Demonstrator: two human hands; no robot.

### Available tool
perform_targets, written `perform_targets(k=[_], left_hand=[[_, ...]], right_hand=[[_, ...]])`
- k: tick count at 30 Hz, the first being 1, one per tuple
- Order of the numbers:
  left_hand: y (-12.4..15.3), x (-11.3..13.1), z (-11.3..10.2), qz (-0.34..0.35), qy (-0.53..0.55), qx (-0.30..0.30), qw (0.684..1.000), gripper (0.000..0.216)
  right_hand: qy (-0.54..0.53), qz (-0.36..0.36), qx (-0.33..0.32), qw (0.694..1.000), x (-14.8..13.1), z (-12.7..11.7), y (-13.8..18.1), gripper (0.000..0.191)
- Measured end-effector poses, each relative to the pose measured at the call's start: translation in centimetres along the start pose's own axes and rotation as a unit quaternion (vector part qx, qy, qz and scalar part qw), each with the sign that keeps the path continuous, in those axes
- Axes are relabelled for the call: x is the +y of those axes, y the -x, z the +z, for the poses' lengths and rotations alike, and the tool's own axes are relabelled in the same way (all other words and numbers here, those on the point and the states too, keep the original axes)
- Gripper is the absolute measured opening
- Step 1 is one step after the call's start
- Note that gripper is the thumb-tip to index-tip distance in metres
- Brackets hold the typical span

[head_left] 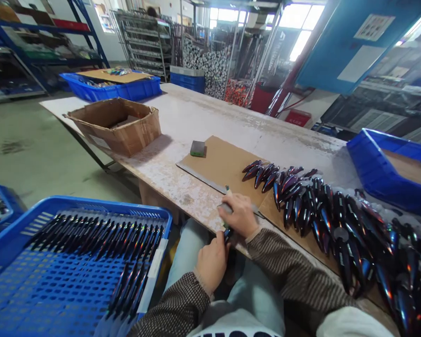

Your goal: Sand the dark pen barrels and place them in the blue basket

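My right hand rests on the table's near edge, fingers closed round a small grey tool with a green tip. My left hand sits just below the edge, curled round a dark iridescent piece that meets the right hand. A pile of several shiny dark pointed parts spreads over a cardboard sheet to the right of my hands. In the blue crate at my left lie rows of long dark iridescent pieces.
A small grey-green block lies on the cardboard sheet. An open cardboard box stands on the worn table; blue bins sit at the far end and at the right. Racks and shelving fill the background.
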State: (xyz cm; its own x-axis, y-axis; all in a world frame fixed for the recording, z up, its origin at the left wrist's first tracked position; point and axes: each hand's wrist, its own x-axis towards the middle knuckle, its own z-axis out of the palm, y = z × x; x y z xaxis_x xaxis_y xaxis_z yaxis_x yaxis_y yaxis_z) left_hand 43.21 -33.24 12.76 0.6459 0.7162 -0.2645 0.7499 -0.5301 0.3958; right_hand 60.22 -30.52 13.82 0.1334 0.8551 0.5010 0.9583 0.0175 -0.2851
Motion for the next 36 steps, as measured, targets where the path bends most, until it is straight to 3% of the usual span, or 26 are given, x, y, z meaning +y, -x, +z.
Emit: perform_targets(k=[6,15,21,27,32,36], left_hand=[[-0.1,0.0,-0.7,-0.019,0.013,-0.007,1.000,0.026],[-0.2,0.5,-0.5,-0.012,-0.029,-0.002,1.000,0.030],[-0.2,0.8,-0.4,-0.006,-0.026,-0.002,1.000,0.031],[-0.1,0.7,-0.2,-0.007,-0.014,-0.018,1.000,0.034],[-0.2,0.6,-0.3,-0.016,-0.009,-0.010,1.000,0.035],[-0.3,0.4,-0.2,-0.007,0.008,-0.023,1.000,0.035]], right_hand=[[0.041,0.078,-0.005,0.996,4.1,-1.5,-1.5,0.010],[0.083,0.108,-0.027,0.990,-1.1,-2.4,2.9,0.010],[0.132,0.169,-0.071,0.974,0.3,-1.6,-0.1,0.013],[0.109,0.102,-0.065,0.987,-0.7,-2.0,1.1,0.011],[0.135,0.146,-0.091,0.976,-0.3,-1.9,-0.1,0.014],[0.118,0.088,-0.071,0.986,-0.8,-2.0,1.2,0.013]])
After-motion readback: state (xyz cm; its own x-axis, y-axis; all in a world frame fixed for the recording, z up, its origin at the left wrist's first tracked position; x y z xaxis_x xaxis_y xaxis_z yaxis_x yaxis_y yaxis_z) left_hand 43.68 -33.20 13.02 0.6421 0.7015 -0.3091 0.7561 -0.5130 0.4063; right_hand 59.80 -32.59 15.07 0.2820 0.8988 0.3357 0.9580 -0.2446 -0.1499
